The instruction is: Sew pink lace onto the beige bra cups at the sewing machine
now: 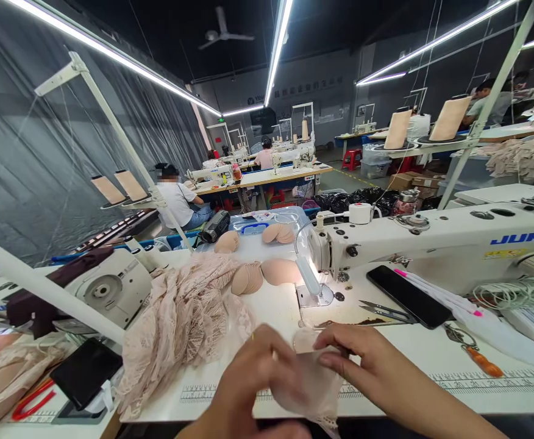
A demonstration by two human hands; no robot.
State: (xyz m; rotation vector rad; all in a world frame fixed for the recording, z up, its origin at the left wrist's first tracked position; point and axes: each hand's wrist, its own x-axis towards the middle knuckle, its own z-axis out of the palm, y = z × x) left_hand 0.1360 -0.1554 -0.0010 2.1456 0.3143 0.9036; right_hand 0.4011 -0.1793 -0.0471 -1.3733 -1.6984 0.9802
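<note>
At the table's front edge both my hands grip one small piece of pale pink lace fabric (313, 381). My left hand (253, 375) pinches its left side with curled fingers. My right hand (363, 356) closes on its upper right part, fingers pressed onto the cloth. Just beyond them stands the white JUKI sewing machine (436, 241), its needle area (315, 292) lit by a small lamp. A heap of pink lace pieces (180, 323) lies to the left of my hands, and stacks of beige padded cups (260, 275) lie behind it.
Thread snips (383, 311), a black phone (408, 296) and an orange-handled tool (480, 361) lie right of the needle. Another phone (85, 372) and a second machine (106, 289) are at left. Other people sit sewing at tables farther back (180, 201). Thread cones (121, 188) stand on racks.
</note>
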